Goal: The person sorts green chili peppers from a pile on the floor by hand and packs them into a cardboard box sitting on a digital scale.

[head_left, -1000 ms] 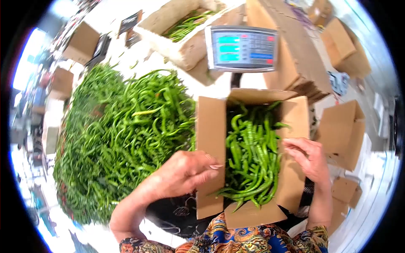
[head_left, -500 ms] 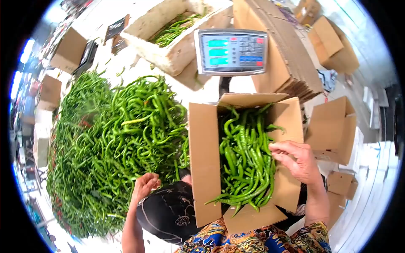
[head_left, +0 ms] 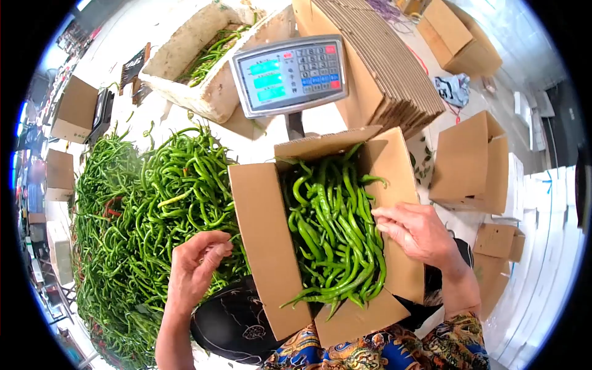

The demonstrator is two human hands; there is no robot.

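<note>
An open cardboard box stands before me, its flaps spread, filled with long green peppers. My right hand is at the box's right side, thumb and fingertips pinched together by the peppers' edge; what they hold, if anything, is too small to make out. To the left of the box, my left hand hovers by the large pepper heap, its fingers curled toward the thumb, and I cannot make out anything between them. Behind the box is a scale display with lit readouts.
A worn white foam box with some peppers lies at the back left. Flattened cardboard is stacked behind the display. More open boxes stand on the right, and a carton sits at the far left.
My left hand has gone from the box's left flap to the pepper heap. My right hand stays at the box's right side. The view has shifted, moving the display and boxes leftward.
</note>
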